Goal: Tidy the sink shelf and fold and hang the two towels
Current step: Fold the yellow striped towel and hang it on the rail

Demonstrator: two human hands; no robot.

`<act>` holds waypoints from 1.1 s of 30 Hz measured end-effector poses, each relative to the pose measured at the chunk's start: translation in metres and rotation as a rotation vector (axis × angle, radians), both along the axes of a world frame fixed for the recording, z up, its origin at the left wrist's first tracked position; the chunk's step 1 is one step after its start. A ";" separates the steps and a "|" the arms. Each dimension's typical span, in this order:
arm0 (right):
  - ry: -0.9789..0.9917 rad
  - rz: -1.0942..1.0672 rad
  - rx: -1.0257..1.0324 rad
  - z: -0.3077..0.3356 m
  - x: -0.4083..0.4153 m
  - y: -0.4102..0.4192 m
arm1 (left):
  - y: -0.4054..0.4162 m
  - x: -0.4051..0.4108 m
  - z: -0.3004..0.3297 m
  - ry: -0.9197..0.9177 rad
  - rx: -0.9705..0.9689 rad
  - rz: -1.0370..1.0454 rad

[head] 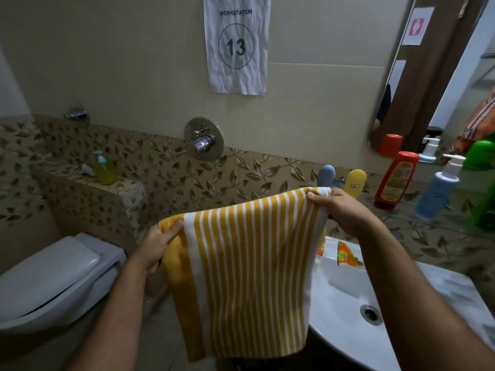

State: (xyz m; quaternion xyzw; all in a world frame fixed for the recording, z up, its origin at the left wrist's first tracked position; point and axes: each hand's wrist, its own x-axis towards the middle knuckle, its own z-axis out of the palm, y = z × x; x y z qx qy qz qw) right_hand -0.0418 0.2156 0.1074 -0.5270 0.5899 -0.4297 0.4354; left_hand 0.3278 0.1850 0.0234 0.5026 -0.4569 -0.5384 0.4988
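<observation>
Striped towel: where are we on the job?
Done: bottles stand upright on the sink shelf, red bottle included. In hand: the left hand and right hand hold the yellow striped towel up by its top corners, not hung. Left: hanging it; no rail or second towel is clearly in view.

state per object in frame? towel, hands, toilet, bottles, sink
striped towel: held up, hanging unfolded
left hand: pinching left top corner
right hand: pinching right top corner
toilet lid: closed
red bottle: cap-down, leaning
blue pump bottle: upright
sink: drain open, dry-looking
</observation>
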 end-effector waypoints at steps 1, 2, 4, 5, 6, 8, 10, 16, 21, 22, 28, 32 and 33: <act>0.003 0.018 -0.013 0.000 -0.002 0.001 | -0.002 0.001 0.002 -0.075 -0.048 0.034; 0.007 0.025 -0.014 0.000 -0.003 0.002 | -0.001 0.001 0.005 -0.133 -0.090 0.047; 0.003 0.034 -0.024 -0.001 -0.006 0.004 | 0.000 0.000 0.011 -0.231 -0.144 0.083; -0.007 0.039 -0.026 -0.002 -0.008 0.004 | 0.002 -0.001 0.015 -0.264 -0.167 0.103; -0.031 0.047 -0.023 -0.003 -0.009 0.004 | 0.002 -0.003 0.018 -0.287 -0.189 0.120; -0.081 0.044 0.004 -0.003 -0.009 0.001 | 0.000 -0.007 0.025 -0.301 -0.214 0.156; -0.172 0.019 0.028 0.003 -0.010 -0.003 | -0.005 -0.010 0.032 -0.228 -0.216 0.158; -0.303 0.155 0.074 -0.008 -0.030 -0.006 | -0.023 -0.020 0.058 0.122 -0.065 0.129; -0.239 -0.034 0.171 -0.050 -0.018 -0.009 | -0.015 -0.006 0.045 0.227 0.039 -0.028; -0.288 -0.044 0.149 -0.049 -0.015 -0.011 | -0.012 -0.002 0.043 0.290 0.006 -0.056; -0.399 -0.089 0.098 -0.042 0.014 -0.016 | 0.004 0.018 -0.015 0.325 0.106 -0.189; -0.380 -0.109 0.177 -0.049 0.025 -0.012 | 0.007 0.013 -0.025 0.171 0.121 -0.075; -0.387 -0.102 0.173 -0.047 0.026 -0.011 | 0.003 0.014 -0.022 0.224 0.107 -0.040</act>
